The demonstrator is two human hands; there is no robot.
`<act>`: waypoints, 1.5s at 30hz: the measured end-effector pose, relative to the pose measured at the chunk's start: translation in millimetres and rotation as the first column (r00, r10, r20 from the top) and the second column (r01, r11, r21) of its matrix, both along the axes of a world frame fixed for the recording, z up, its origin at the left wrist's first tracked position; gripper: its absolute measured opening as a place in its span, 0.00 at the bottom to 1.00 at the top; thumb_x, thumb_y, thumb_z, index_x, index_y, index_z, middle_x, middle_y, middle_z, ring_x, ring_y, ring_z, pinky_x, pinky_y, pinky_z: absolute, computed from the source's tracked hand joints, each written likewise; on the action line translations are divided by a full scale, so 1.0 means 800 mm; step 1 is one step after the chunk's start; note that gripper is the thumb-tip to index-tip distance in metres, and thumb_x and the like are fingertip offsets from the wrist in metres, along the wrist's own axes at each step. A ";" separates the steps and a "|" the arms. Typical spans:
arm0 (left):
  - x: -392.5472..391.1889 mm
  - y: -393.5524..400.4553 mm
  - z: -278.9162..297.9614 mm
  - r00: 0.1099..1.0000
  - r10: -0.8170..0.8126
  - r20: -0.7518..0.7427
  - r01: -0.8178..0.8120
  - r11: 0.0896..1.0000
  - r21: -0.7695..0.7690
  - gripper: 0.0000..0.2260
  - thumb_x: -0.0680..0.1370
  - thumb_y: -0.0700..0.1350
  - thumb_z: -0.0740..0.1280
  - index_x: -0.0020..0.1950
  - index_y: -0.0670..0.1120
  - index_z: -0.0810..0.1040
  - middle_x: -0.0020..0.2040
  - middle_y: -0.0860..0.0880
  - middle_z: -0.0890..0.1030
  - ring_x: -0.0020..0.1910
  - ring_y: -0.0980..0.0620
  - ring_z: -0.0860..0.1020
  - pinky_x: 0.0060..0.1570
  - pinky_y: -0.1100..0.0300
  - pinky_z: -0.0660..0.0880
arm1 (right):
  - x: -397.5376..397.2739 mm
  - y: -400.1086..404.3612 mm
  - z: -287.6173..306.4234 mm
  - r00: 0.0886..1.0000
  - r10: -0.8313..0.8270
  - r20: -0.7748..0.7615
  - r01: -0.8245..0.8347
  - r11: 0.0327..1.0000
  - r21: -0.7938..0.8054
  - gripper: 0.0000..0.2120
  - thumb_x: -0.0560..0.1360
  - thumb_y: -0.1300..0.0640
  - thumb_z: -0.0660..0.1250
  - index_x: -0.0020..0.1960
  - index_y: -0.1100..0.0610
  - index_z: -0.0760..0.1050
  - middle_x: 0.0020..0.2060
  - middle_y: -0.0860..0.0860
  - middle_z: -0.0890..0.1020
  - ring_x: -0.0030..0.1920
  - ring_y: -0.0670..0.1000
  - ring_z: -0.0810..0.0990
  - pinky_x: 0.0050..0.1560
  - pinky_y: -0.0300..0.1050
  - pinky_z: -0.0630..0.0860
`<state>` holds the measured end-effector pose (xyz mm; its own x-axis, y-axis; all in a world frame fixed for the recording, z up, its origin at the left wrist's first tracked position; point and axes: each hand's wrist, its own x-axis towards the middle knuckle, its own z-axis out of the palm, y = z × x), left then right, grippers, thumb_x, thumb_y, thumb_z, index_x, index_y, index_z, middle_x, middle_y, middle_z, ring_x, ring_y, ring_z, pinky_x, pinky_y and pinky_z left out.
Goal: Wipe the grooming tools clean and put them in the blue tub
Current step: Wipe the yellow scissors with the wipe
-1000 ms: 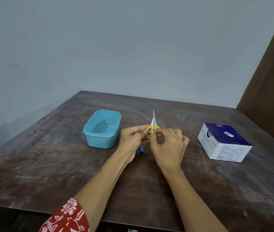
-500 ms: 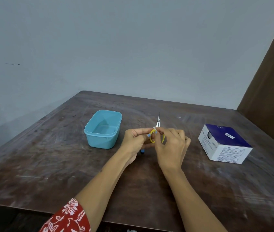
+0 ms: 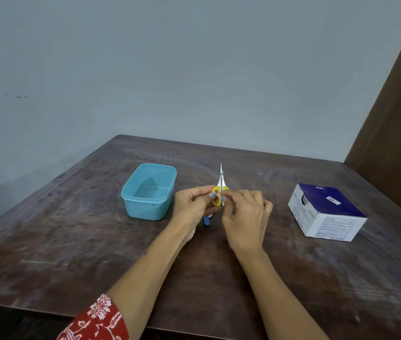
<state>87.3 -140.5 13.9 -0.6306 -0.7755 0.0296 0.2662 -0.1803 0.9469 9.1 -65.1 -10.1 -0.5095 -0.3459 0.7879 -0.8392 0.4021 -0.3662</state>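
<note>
One pair of small yellow-handled scissors (image 3: pixel 221 185) is held above the table (image 3: pixel 72 241) with its blades pointing away, the left hand (image 3: pixel 192 204) pinching the handle loops while the right hand (image 3: pixel 246 217) pinches a small pale wipe (image 3: pixel 222 201) against them. One blue-tipped tool (image 3: pixel 206 220) lies partly hidden under the hands. One blue tub (image 3: pixel 148 192) stands just left of them, one white-and-navy box (image 3: pixel 327 212) well to the right.
</note>
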 end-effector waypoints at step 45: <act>-0.001 -0.002 -0.002 0.998 -0.011 -0.060 0.011 1.000 0.012 0.09 0.75 0.31 0.65 0.54 0.36 0.80 0.44 0.42 0.83 0.40 0.51 0.83 0.40 0.61 0.81 | 0.000 0.002 -0.001 0.997 0.070 0.020 -0.069 0.996 -0.048 0.04 0.69 0.56 0.70 0.43 0.51 0.82 0.36 0.47 0.83 0.40 0.53 0.77 0.42 0.47 0.68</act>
